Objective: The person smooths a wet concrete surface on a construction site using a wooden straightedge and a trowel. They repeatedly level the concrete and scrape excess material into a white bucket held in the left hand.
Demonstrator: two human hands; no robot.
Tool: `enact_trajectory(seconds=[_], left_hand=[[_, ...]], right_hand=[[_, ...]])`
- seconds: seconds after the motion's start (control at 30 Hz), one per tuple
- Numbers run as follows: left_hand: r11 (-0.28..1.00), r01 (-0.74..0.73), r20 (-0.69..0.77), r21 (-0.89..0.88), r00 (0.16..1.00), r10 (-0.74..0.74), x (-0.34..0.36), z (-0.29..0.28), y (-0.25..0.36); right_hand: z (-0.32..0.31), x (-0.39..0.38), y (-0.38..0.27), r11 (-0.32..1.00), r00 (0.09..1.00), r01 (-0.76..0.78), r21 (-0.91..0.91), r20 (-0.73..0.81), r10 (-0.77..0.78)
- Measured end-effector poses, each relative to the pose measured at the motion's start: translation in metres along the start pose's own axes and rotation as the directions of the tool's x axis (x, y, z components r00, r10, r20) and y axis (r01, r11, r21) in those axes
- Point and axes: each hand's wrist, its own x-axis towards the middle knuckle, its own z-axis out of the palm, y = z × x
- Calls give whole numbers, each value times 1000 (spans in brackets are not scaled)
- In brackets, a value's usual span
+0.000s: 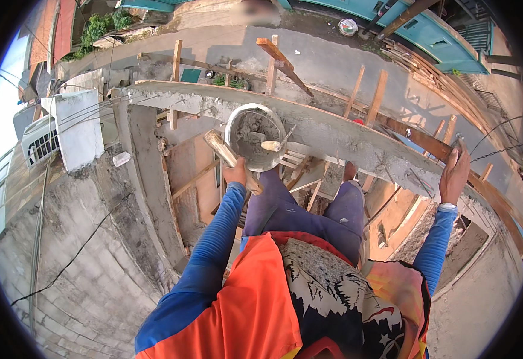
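Observation:
My left hand [235,172] is closed around a short, pale wooden piece [219,147], held slantwise beside the bucket. The round bucket [230,127] has a whitish rim and stands at the concrete beam [333,133]. Grey wet mortar [255,127] fills part of it. Across its near right side rests a trowel [271,145] with a wooden handle. Far to the right, my right hand [454,175] is at the beam beside a wooden board [424,142]. Its fingers look closed, with something small and greyish at the tips that I cannot make out.
Below my legs [279,206] is a drop with wooden props [315,194] and panels. Upright wooden posts [377,99] line the beam's far side, above a street [327,57]. Thin wires [503,149] hang at the right. A block wall [76,221] stands left.

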Motion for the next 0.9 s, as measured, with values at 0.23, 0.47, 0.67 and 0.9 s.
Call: enact_trajectory(seconds=[0.23, 0.47, 0.67, 0.9], left_hand=[[947, 233, 1, -220, 971, -238, 28, -12, -32], [903, 207, 34, -377, 977, -209, 3, 16, 8], [949, -313, 144, -46, 937, 317, 22, 12, 49], [696, -635, 685, 335, 671, 284, 102, 34, 118]], right_hand=[[9, 6, 5, 997, 998, 59, 43, 29, -61], [8, 8, 20, 999, 998, 37, 10, 41, -37], [4, 3, 33, 999, 996, -10, -49, 87, 14], [13, 12, 10, 996, 997, -36, -85, 71, 42]])
